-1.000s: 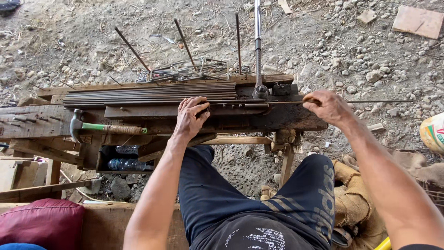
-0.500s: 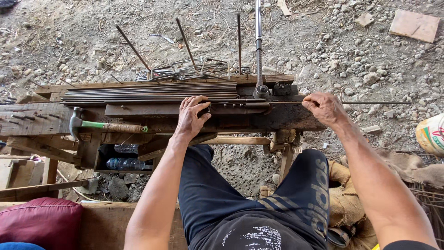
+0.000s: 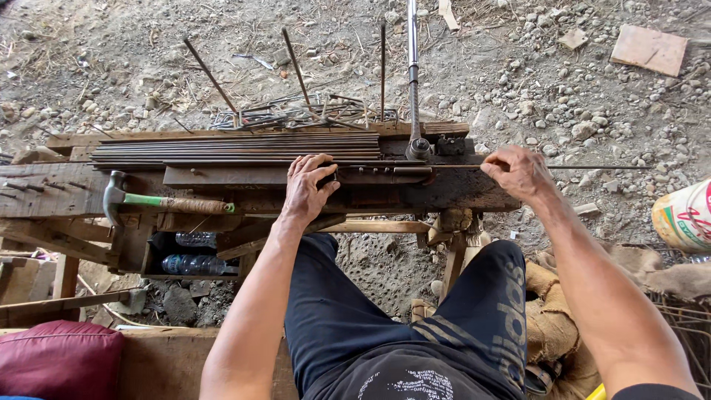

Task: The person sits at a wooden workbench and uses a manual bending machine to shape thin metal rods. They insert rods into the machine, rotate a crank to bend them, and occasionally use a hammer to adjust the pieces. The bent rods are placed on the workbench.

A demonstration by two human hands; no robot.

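Observation:
A thin steel rod (image 3: 592,167) lies across the wooden workbench (image 3: 474,194) and sticks out past its right end. My right hand (image 3: 518,170) is closed on this rod near the bench's right end. My left hand (image 3: 307,187) rests on the rod and the metal plate at the bench's middle, fingers spread over it. A bundle of straight steel rods (image 3: 237,147) lies along the far side of the bench. A long bending lever (image 3: 413,81) stands at the jig (image 3: 419,148), pointing away from me.
A hammer (image 3: 159,201) with a green and brown handle lies on the bench's left part. Bent wire pieces (image 3: 296,115) and upright rods sit on the gravel behind. Plastic bottles (image 3: 194,263) lie under the bench. A maroon cushion (image 3: 59,359) is at lower left, sacks (image 3: 685,215) at right.
My right hand and the thin rod have shifted slightly left along the bench. My left hand stays pressed in the same spot.

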